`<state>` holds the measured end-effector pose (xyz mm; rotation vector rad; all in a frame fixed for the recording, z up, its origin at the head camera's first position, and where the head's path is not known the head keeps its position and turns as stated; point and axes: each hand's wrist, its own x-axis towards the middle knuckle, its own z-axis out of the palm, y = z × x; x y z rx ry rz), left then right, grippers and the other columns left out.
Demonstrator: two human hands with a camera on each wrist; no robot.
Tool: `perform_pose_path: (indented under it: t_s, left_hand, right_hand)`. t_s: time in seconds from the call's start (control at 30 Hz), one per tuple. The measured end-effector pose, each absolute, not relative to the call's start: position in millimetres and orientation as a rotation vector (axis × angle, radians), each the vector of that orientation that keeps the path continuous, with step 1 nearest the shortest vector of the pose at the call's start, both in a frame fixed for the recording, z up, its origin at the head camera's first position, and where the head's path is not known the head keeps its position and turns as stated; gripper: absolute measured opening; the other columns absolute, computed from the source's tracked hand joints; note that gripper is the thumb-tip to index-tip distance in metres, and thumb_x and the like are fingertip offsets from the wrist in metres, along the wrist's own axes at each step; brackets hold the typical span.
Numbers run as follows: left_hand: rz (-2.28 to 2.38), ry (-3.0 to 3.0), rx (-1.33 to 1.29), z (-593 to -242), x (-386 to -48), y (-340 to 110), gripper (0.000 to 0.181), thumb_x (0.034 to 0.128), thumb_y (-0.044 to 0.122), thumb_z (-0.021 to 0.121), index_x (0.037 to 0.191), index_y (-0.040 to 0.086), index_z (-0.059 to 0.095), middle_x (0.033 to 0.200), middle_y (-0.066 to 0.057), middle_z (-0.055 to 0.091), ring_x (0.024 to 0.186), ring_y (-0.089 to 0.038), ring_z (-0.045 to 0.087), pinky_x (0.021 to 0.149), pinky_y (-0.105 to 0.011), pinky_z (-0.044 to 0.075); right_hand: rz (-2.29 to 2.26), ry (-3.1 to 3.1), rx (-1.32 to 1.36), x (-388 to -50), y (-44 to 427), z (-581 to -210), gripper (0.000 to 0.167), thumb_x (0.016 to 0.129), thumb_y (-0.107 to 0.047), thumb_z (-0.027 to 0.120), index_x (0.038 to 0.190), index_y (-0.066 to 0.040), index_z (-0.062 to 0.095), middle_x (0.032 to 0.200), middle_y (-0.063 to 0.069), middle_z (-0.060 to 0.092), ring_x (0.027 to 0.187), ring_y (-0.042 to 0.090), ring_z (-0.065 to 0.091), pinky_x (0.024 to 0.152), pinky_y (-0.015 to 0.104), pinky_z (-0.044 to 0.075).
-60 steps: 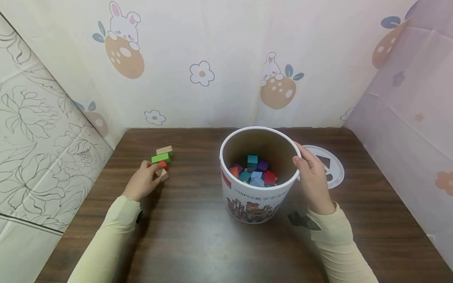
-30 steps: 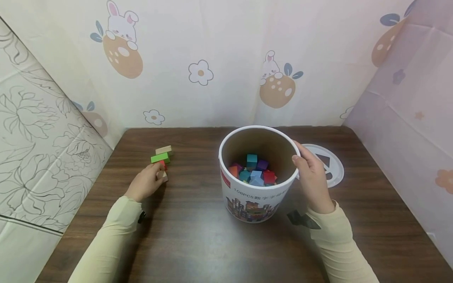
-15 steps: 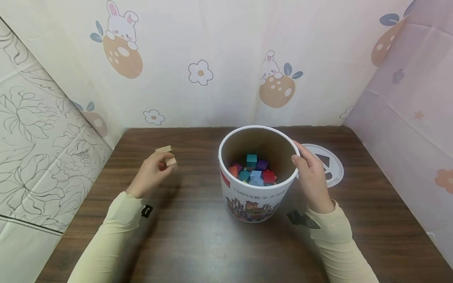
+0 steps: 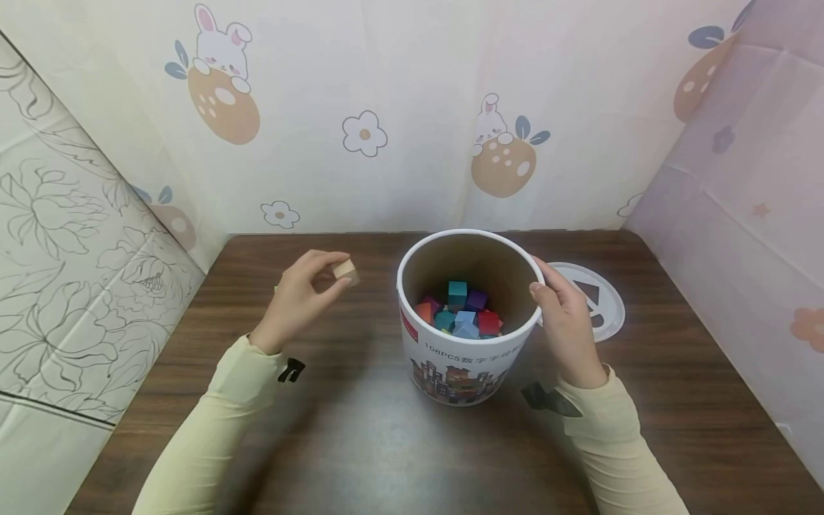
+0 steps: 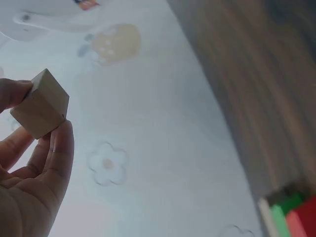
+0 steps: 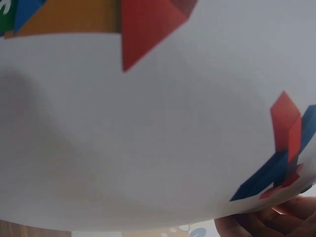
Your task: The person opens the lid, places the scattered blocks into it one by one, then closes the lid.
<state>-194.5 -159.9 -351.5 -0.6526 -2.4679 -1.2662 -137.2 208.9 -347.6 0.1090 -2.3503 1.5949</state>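
Note:
My left hand (image 4: pixel 299 300) pinches a plain wooden block (image 4: pixel 347 272) between thumb and fingertips, in the air left of the bucket. The left wrist view shows the same block (image 5: pixel 42 106) held by its sides. My right hand (image 4: pixel 568 325) grips the right rim of a white printed bucket (image 4: pixel 460 365), thumb over the edge. Several coloured blocks (image 4: pixel 466 323) lie inside it. Printed bucket wall (image 6: pixel 148 138) fills most of the right wrist view, with fingers (image 6: pixel 269 222) low at the right.
A red block (image 5: pixel 306 217) and a green block (image 5: pixel 291 203) sit on the table, mostly hidden behind my left hand in the head view. A white lid (image 4: pixel 614 307) with cut-out shapes lies right of the bucket. Patterned cloth walls (image 4: pixel 412 179) border the table (image 4: pixel 386 458).
My left hand has picked up the plain wooden block nearest me from the row and carried it up and rightward towards the bucket. The right hand and bucket stay in place.

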Motion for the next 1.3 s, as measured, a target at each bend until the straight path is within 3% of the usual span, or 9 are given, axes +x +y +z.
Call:
perform_pose_path:
  t_s: [0.27,0.6,0.83,1.13,1.3]
  left_hand:
    - [-1.314,-2.364,-0.762,-322.8,-194.9,-123.9,0.037,0.0868,0.010,0.074,0.123,0.005,0.065,0.115,-0.008,0.063,0.100,-0.016,0.059,0.088,-0.034,0.057]
    - [-1.306,-2.344,-0.955,-303.7,-199.0,-71.3,0.038,0.0883,0.013,0.072,0.125,0.006,0.063,0.119,-0.007,0.061,0.105,-0.016,0.055,0.089,-0.032,0.057]
    - [-1.323,-2.317,-1.084,-300.4,-205.6,-40.9,0.038,0.0886,0.014,0.072,0.124,0.005,0.064,0.117,-0.007,0.061,0.104,-0.015,0.056,0.091,-0.026,0.056]
    - [-1.298,-2.339,-1.156,-288.6,-211.3,-14.9,0.040,0.0879,0.017,0.074,0.125,0.005,0.065,0.115,-0.006,0.063,0.100,-0.012,0.058,0.093,-0.017,0.051]
    - [-1.239,-2.361,-1.211,-282.3,-213.5,-5.5,0.041,0.0875,0.018,0.074,0.126,0.006,0.064,0.116,-0.006,0.063,0.100,-0.013,0.057,0.091,-0.016,0.050]
  right_hand:
    - [1.590,-2.357,0.096,-137.0,208.3,-346.6,0.042,0.103,-0.020,0.041,0.144,-0.019,0.050,0.146,0.002,0.052,0.134,0.024,0.050,0.104,0.039,0.047]
    - [1.609,-2.351,0.102,-136.6,208.7,-347.3,0.041,0.104,-0.021,0.042,0.144,-0.018,0.050,0.146,0.002,0.053,0.132,0.023,0.050,0.103,0.028,0.048]
    - [1.615,-2.347,0.093,-137.0,208.3,-347.0,0.041,0.104,-0.022,0.042,0.144,-0.019,0.050,0.146,0.002,0.053,0.133,0.023,0.050,0.105,0.034,0.047]
    - [1.608,-2.357,0.089,-137.3,207.9,-346.7,0.042,0.104,-0.023,0.041,0.144,-0.019,0.050,0.146,0.002,0.052,0.133,0.023,0.050,0.104,0.030,0.047]
    - [1.602,-2.362,0.099,-137.4,208.6,-348.0,0.042,0.104,-0.023,0.041,0.145,-0.018,0.049,0.148,0.002,0.051,0.135,0.024,0.048,0.106,0.035,0.046]
